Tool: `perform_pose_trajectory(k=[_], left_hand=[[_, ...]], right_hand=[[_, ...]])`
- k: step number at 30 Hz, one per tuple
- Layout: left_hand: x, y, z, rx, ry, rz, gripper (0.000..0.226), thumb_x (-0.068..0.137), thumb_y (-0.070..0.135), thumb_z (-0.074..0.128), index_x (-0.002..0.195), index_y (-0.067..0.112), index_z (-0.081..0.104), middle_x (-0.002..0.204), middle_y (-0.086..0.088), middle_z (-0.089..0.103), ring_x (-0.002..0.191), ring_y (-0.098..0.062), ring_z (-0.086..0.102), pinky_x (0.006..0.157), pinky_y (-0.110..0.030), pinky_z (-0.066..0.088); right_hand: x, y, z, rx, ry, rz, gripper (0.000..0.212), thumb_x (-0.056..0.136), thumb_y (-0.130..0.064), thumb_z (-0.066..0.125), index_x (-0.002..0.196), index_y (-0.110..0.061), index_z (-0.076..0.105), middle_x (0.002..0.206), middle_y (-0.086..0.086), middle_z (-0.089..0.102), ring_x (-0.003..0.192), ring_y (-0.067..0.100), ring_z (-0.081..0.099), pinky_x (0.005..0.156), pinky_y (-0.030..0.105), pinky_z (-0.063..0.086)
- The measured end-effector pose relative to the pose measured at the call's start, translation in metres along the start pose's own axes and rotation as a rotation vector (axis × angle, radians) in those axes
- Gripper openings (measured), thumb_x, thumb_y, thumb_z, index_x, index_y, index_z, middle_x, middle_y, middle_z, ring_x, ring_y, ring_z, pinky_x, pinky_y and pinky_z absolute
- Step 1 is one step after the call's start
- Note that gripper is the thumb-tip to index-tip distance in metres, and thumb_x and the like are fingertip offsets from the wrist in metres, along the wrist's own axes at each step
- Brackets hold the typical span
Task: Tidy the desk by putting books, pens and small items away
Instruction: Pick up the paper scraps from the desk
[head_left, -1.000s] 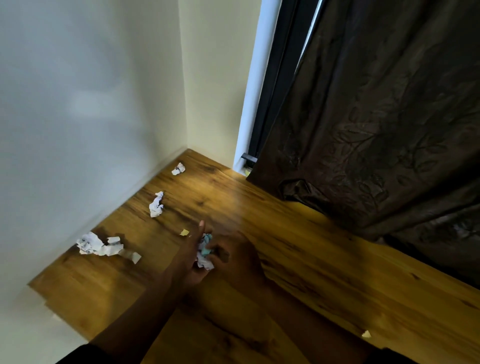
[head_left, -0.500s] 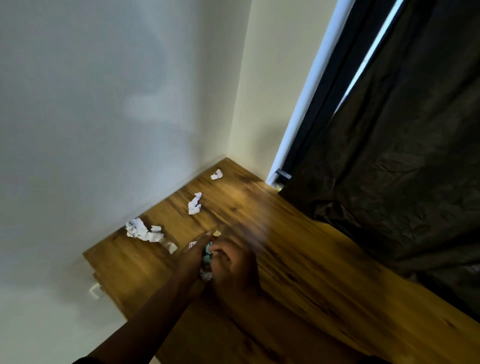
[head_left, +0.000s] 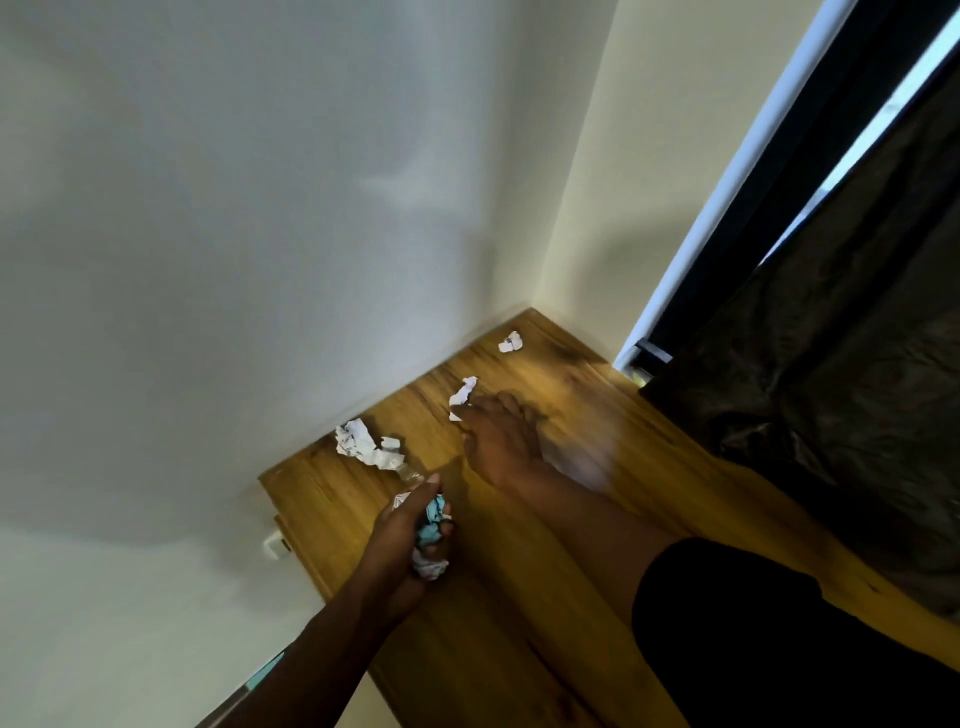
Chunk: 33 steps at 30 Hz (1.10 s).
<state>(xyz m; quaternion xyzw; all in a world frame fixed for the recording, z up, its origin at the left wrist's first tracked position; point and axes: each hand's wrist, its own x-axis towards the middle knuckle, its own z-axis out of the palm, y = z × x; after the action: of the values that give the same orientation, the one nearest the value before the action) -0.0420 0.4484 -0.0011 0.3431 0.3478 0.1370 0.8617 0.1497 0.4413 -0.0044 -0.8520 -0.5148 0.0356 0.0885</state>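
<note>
Left hand (head_left: 410, 540) squeezed wad of paper (head_left: 430, 535) over wooden surface (head_left: 519, 597). Right hand (head_left: 498, 441) farther out, blurry, fingers touching paper scrap (head_left: 462, 392); grip unclear. Paper pile (head_left: 363, 449) beside wall. Last scrap (head_left: 510, 343) sat in far corner.

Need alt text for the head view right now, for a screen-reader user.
A person's left hand grips a wad of crumpled white and teal paper over a wooden desk, while the blurred right hand reaches a paper scrap near the wall. Two more crumpled scraps lie nearby.
</note>
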Motion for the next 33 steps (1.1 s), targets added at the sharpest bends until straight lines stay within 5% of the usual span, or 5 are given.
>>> perform_pose_trajectory(k=[10, 15, 24, 28, 33], left_hand=[[0.011, -0.004, -0.012, -0.099, -0.076, 0.012, 0.037, 0.095, 0.047, 0.064, 0.085, 0.012, 0.066, 0.068, -0.01, 0.046, 0.033, -0.008, 0.036, 0.035, -0.015, 0.031], [0.002, 0.0, 0.008, -0.251, -0.114, 0.006, 0.036, 0.094, 0.04, 0.06, 0.089, 0.008, 0.077, 0.08, -0.011, 0.074, 0.06, -0.017, 0.071, 0.052, -0.025, 0.056], [-0.019, 0.002, 0.013, -0.357, -0.063, -0.018, 0.049, 0.099, 0.047, 0.052, 0.086, 0.003, 0.07, 0.079, -0.013, 0.07, 0.07, -0.024, 0.071, 0.065, -0.032, 0.061], [-0.029, -0.003, 0.001, -0.32, -0.068, -0.064, 0.044, 0.09, 0.051, 0.07, 0.095, 0.008, 0.065, 0.094, -0.012, 0.06, 0.09, -0.027, 0.062, 0.097, -0.038, 0.047], [-0.041, -0.006, -0.02, -0.267, -0.045, -0.07, 0.042, 0.093, 0.049, 0.065, 0.098, 0.008, 0.067, 0.093, -0.014, 0.063, 0.09, -0.028, 0.064, 0.088, -0.036, 0.051]], right_hand=[[-0.031, -0.004, -0.016, 0.345, 0.331, -0.063, 0.022, 0.082, -0.022, 0.073, 0.104, -0.028, 0.074, 0.109, -0.01, 0.075, 0.105, 0.014, 0.06, 0.091, 0.041, 0.05], [-0.099, -0.033, -0.043, 0.599, 0.372, -0.149, 0.02, 0.089, -0.031, 0.067, 0.108, -0.026, 0.075, 0.115, -0.013, 0.072, 0.11, 0.003, 0.062, 0.097, 0.03, 0.051], [-0.152, -0.045, -0.02, 0.537, 0.343, -0.403, 0.019, 0.087, -0.016, 0.072, 0.105, -0.017, 0.076, 0.125, -0.005, 0.07, 0.126, 0.007, 0.056, 0.11, 0.028, 0.042], [-0.155, -0.048, 0.0, 0.47, 0.253, -0.42, 0.024, 0.089, -0.018, 0.065, 0.111, -0.015, 0.075, 0.129, -0.001, 0.069, 0.129, 0.009, 0.056, 0.11, 0.037, 0.043], [-0.156, -0.064, 0.009, 0.367, 0.22, -0.495, 0.032, 0.092, -0.028, 0.055, 0.117, -0.021, 0.073, 0.132, -0.005, 0.067, 0.136, 0.009, 0.051, 0.118, 0.037, 0.032]])
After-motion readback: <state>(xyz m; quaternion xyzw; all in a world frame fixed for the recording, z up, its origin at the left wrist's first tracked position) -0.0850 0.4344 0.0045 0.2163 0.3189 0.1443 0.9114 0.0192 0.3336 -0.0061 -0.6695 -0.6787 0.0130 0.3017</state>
